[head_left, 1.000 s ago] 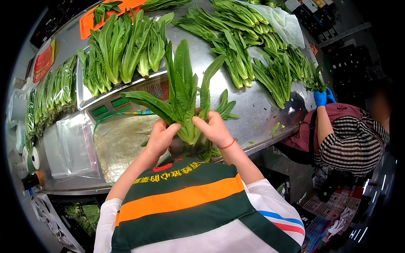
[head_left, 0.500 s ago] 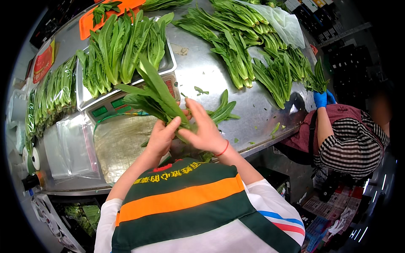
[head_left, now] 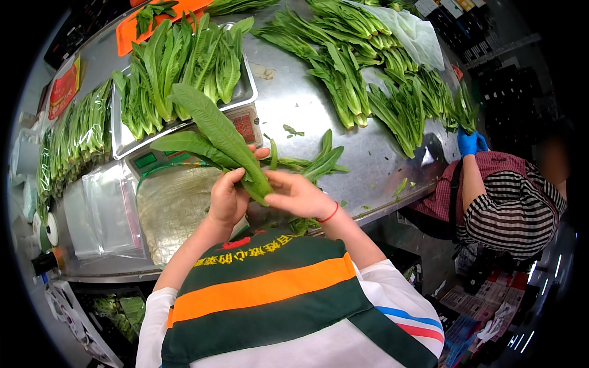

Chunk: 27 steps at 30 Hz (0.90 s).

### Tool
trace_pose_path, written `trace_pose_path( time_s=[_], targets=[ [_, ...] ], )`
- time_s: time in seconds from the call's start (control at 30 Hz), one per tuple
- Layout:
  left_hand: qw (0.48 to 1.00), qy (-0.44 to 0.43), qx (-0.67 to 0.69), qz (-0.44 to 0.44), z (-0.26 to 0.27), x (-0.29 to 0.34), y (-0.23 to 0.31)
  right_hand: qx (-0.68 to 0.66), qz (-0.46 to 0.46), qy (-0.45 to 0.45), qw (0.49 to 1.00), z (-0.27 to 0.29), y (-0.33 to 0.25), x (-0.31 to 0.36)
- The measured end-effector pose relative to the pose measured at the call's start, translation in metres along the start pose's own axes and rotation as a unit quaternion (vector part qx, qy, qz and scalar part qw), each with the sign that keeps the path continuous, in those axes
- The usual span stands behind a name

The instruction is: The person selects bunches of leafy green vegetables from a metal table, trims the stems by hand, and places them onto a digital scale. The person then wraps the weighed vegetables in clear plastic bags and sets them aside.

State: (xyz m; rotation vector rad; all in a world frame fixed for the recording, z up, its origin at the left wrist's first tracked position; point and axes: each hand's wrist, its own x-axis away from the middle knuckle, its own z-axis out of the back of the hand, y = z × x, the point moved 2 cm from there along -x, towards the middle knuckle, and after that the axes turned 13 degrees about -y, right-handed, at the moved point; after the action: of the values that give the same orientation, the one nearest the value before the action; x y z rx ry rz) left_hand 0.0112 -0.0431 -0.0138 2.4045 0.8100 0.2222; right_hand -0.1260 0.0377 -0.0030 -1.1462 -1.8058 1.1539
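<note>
Over the table's near edge I hold a head of long-leaf lettuce [head_left: 219, 130], its broad leaves pointing up and left. My left hand [head_left: 228, 195] wraps round its lower leaves, thumb in front and fingertips showing behind. At the pale stem end, my right hand [head_left: 299, 195] grips with thumb and fingers; a red cord circles that wrist. Loose lettuce leaves [head_left: 324, 161] lie on the metal just beyond my right hand. To the far left, more lettuce heads [head_left: 161, 76] fill a metal tray [head_left: 250, 92] on a scale [head_left: 245, 127].
Clear plastic bags [head_left: 101, 211] and a cloudy plastic sheet [head_left: 175, 211] lie at left, near bagged greens [head_left: 80, 132]. Lettuce piles [head_left: 346, 73] cover the metal table's [head_left: 279, 80] far right. There, a co-worker's blue-gloved hand [head_left: 469, 143] touches lettuce. An orange tray [head_left: 126, 37] sits at the back.
The lettuce has tilted further left, and one broad leaf now faces up. My right hand has gone from open fingers beside it to a grip on its stem end.
</note>
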Motion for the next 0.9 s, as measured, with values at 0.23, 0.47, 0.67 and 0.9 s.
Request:
trace_pose_path(
  time_s=[0.23,0.47,0.67,0.9],
  targets=[
    [0.993,0.071,-0.091,0.029,-0.005,0.001,-0.002,0.487,0.053,0.218,0.844,-0.002,-0.014,0.005],
    [0.996,0.040,-0.078,0.025,-0.003,0.001,-0.004,0.565,0.098,0.202,0.794,0.000,-0.027,0.008],
    [0.999,0.027,-0.038,0.028,-0.011,0.000,0.002,0.444,0.099,0.189,0.870,0.003,-0.017,0.004],
    [0.996,0.030,-0.079,0.032,-0.007,0.000,0.001,0.370,0.074,0.189,0.906,0.008,-0.007,0.003]
  ],
)
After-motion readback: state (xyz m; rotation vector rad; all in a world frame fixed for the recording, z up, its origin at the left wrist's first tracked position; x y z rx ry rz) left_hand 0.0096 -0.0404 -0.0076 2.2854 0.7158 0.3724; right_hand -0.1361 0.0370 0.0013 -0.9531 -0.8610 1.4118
